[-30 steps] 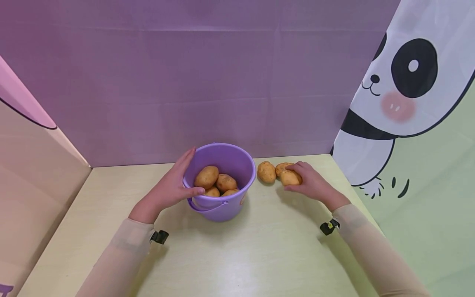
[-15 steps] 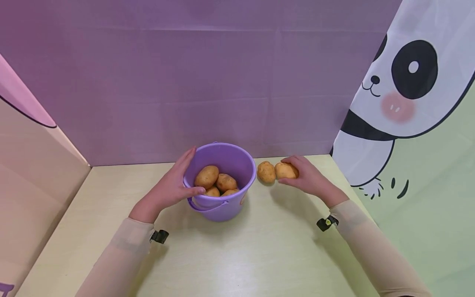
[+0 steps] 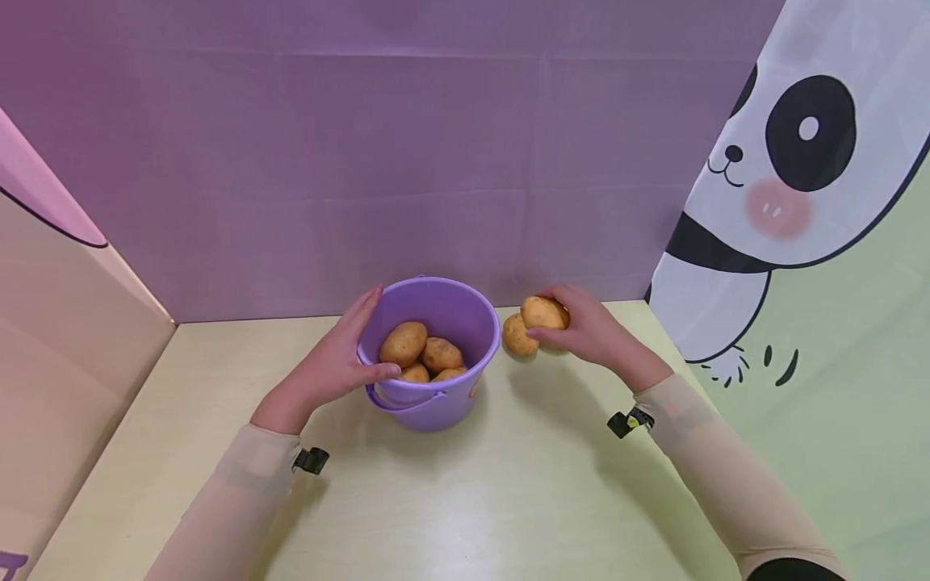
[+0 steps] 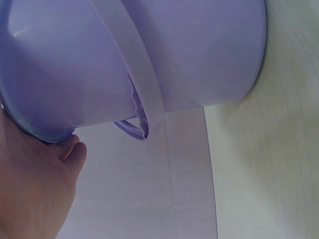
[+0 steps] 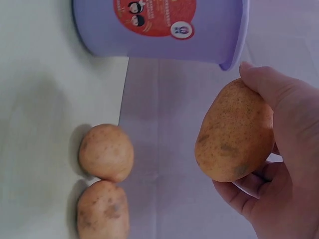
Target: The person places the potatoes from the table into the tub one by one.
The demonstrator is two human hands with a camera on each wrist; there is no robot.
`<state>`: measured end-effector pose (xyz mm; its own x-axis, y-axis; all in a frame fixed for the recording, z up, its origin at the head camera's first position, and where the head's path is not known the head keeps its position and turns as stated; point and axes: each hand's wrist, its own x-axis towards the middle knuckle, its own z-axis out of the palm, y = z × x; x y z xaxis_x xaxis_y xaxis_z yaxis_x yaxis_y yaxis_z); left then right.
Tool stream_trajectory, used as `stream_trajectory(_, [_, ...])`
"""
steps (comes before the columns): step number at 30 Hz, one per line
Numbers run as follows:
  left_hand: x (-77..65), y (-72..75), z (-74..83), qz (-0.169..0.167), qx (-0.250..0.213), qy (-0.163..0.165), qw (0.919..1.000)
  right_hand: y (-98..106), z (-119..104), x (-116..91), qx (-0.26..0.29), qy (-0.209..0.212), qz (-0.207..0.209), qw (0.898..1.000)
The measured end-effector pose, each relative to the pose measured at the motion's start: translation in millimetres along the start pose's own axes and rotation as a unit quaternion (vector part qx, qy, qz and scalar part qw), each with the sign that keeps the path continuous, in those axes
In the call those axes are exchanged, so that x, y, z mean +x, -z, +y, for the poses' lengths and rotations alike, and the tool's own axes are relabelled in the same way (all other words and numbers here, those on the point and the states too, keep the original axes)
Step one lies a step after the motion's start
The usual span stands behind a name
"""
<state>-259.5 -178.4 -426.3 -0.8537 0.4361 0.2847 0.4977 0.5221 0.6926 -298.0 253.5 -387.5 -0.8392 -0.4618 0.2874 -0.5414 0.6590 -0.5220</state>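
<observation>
A purple bucket (image 3: 434, 415) stands on the table with several potatoes (image 3: 404, 344) inside. My left hand (image 3: 316, 378) grips its left rim, thumb over the near side and fingers along the far side. The bucket's handle (image 4: 144, 74) hangs down on the near side. In my right hand (image 3: 594, 332) is a potato (image 5: 235, 132), held between thumb and fingers to the right of the bucket, raised above the table. Two more potatoes rest on the tabletop, a rounder one (image 5: 106, 152) and a second one (image 5: 103, 211) touching it.
The pale wooden table (image 3: 450, 500) ends at a purple cloth backdrop (image 3: 407, 161) just behind the bucket. A panda-printed cloth (image 3: 814, 242) hangs along the right side, and a beige panel (image 3: 73, 363) borders the left.
My right hand has lifted its potato off to the left and upward, toward the bucket, and it now overlaps the potatoes on the table. The left hand and the bucket stay put.
</observation>
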Motion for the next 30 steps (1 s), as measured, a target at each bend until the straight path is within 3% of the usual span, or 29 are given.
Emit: stream_trajectory(30, [1.1, -0.9, -4.9, 0.001, -0.006, -0.004, 1.0, -5.4, -63.6, 40.1, -0.027, 0.057, -0.005, 0.998])
